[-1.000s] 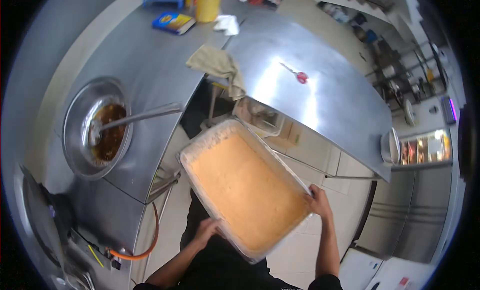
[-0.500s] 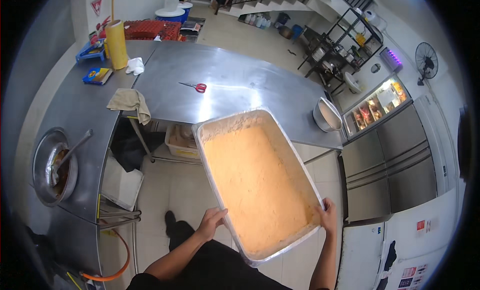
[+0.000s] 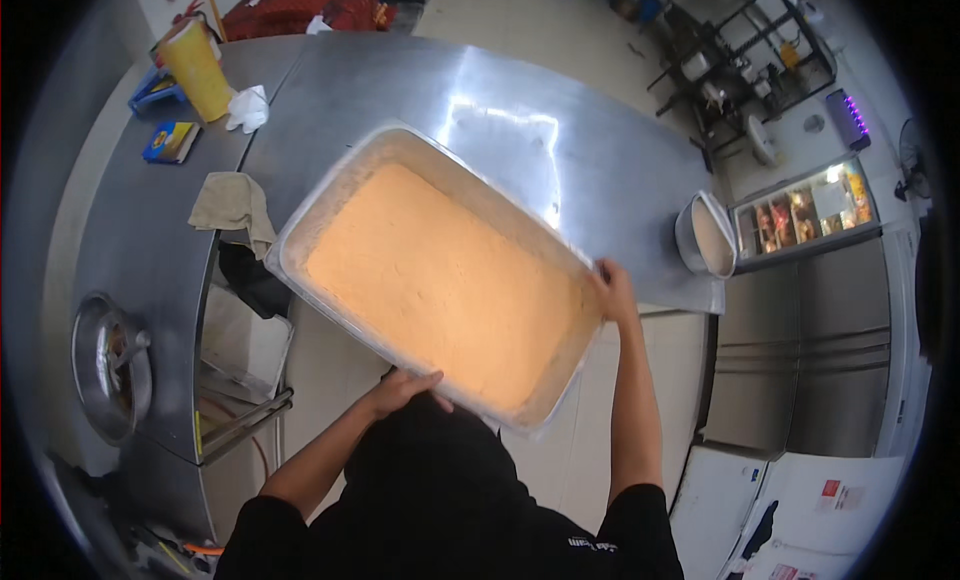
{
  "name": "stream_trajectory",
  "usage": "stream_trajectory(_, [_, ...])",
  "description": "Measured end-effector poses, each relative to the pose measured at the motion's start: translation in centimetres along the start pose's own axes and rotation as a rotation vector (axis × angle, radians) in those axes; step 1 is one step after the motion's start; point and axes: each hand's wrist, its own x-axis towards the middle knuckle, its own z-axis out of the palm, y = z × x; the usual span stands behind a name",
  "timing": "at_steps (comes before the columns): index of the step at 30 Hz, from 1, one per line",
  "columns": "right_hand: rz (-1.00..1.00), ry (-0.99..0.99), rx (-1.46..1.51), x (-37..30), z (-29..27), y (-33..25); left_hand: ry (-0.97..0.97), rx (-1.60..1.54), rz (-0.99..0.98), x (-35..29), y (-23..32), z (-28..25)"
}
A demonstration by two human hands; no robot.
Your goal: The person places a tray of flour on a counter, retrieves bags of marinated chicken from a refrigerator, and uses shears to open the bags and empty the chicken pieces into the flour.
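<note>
The left hand (image 3: 405, 388) has its grip closed on the near long edge of a large rectangular metal tray (image 3: 330, 185), fingers curled under the rim and knuckles showing on top. The right hand (image 3: 612, 288) clamps the tray's right short end, fingers wrapped over the rim at the corner. Both forearms are bare below black sleeves and rise from the lower edge of the view.

The tray is held up in the air between the two hands, turned at a slant so that its far left corner points toward the bench (image 3: 600, 150) and its near right corner hangs over the floor. It is filled almost to the rim with a smooth, pale orange batter-like mass (image 3: 440, 280), its surface level and unbroken.

Beyond the tray lies a long stainless steel bench, shiny with glare. At its right end stands a round metal bowl (image 3: 703, 235) holding something pale. To the left, on an adjoining steel surface, a beige cloth (image 3: 230, 205) lies crumpled near the tray's far left corner. Farther off are a tall yellow container (image 3: 195, 70), a crumpled white tissue (image 3: 248, 108) just beside it, and a small blue and yellow packet (image 3: 170, 140). At the near left sits a round metal pot (image 3: 110, 365) with a handle sticking out.
</note>
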Motion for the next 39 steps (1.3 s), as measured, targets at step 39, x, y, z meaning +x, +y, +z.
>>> stream_trajectory(39, [0.916, 0.990, 1.430, 11.9, -13.1, 36.8, 0.618, -0.229, 0.126, 20.9, 4.3, 1.0])
